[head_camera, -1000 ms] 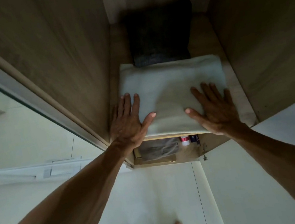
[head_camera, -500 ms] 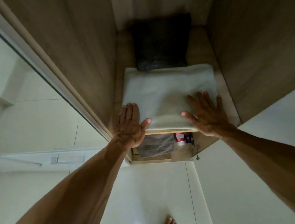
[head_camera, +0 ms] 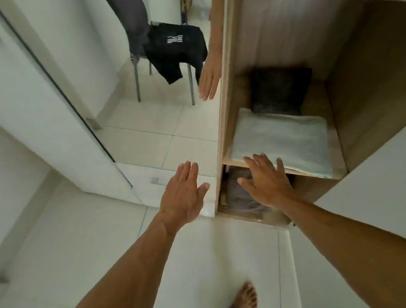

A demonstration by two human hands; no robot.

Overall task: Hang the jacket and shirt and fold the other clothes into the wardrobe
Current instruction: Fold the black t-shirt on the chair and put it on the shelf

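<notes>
White folded cloth [head_camera: 280,141] left on wardrobe shelf [head_camera: 251,162]; both hands, left hand [head_camera: 181,197] and right hand [head_camera: 268,182], lifted off it, fingers spread, empty. Black shirt [head_camera: 176,48] waited left of shelf.

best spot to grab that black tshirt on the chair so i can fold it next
Judging by how it lies, take the black t-shirt at its upper edge on the chair seat, one hand at each end, coming from above on the chair's front. It is draped over the seat with a sleeve hanging down, so lifting from the top should let it fall straight. Both hands look free.
</notes>
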